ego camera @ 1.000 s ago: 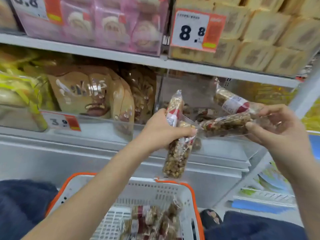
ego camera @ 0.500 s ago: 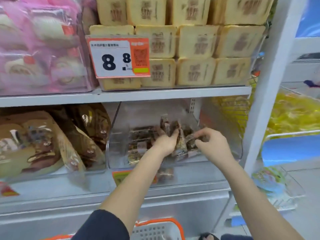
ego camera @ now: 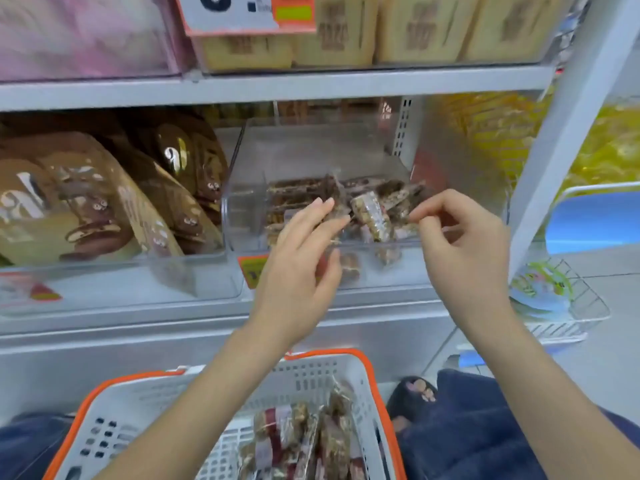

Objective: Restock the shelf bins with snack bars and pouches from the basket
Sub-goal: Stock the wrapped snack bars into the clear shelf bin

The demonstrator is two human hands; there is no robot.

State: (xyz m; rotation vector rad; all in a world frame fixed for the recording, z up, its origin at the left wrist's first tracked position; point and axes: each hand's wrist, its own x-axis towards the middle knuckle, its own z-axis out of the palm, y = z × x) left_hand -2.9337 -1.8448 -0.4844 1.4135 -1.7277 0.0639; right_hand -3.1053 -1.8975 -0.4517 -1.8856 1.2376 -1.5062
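A clear shelf bin (ego camera: 446,271) on the middle shelf holds a pile of wrapped nut snack bars (ego camera: 372,216). My left hand (ego camera: 301,268) hovers at the bin's front rim, fingers spread and empty. My right hand (ego camera: 464,251) is at the rim too, thumb and forefinger pinched close by the bars; whether a wrapper is between them is unclear. Below, a white basket with an orange rim (ego camera: 138,407) holds several more snack bars (ego camera: 301,441).
Brown cookie pouches (ego camera: 104,209) fill the bin to the left. Tan boxes (ego camera: 415,29) and a price tag (ego camera: 242,12) sit on the shelf above. A white upright post (ego camera: 568,133) stands right, with a wire rack (ego camera: 561,306) beyond it.
A second ago both hands held bars in front of the shelf. They carried them into the clear bin; now the left hand has let go and drawn back to the rim.
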